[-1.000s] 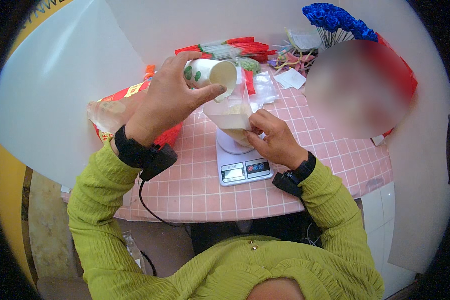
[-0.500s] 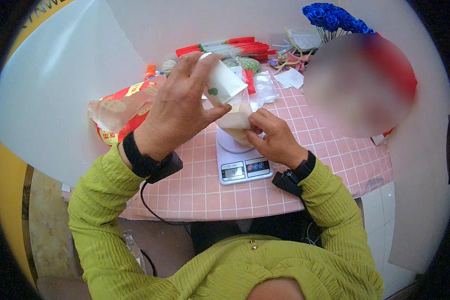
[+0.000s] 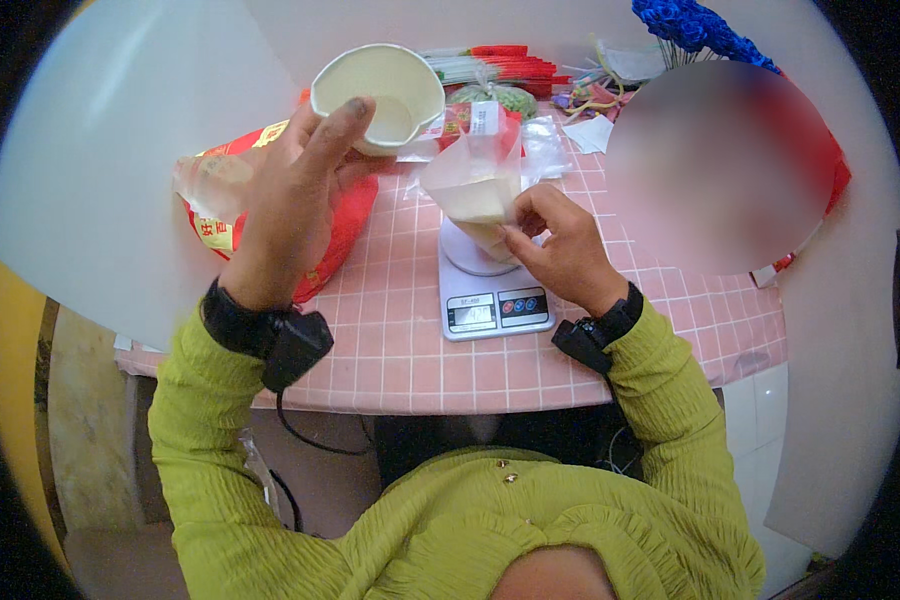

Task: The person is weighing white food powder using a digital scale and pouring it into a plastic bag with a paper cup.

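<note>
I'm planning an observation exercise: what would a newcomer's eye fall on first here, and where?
Likely the bright green sleeves in the lower foreground, then the blue flowers at upper right. Near the centre, the right hand holds a translucent, partly filled bag by a white scale, while the left hand holds a cup, its open mouth showing.

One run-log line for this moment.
left hand: holds white cup | right hand: pinches part-filled pouch | scale: beneath pouch, contact unclear

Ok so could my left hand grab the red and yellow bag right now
Probably not freely: the red and yellow bag looks within reach, close by your left hand, but that hand is holding the white cup.
</note>
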A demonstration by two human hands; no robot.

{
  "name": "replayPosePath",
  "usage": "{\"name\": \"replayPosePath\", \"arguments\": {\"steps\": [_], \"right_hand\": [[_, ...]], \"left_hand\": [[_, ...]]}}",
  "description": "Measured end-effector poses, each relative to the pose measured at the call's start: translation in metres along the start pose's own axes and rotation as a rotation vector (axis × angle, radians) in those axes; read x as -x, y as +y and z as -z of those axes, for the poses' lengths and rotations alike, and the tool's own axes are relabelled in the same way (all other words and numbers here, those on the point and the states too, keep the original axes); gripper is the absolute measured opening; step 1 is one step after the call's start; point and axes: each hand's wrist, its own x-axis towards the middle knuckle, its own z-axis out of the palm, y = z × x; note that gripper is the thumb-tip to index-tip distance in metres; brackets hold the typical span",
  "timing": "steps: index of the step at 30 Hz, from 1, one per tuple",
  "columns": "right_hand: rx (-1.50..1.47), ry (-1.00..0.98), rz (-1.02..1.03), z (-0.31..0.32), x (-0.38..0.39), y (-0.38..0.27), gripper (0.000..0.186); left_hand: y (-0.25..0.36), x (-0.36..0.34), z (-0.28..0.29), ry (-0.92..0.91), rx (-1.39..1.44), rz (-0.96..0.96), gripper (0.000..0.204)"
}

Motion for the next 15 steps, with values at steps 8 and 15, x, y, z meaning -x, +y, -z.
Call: {"name": "replayPosePath", "arguments": {"steps": [8, 15], "right_hand": [[-0.004, 0.181, -0.075, 0.002, -0.001, 0.003, 0.042], [0.004, 0.214, -0.043, 0.001, -0.003, 0.008, 0.048]], "left_hand": [[-0.027, 0.032, 0.002, 0.089, 0.215, 0.071, 0.053], [-0.068, 0.041, 0.02, 0.124, 0.24, 0.252, 0.052]]}}
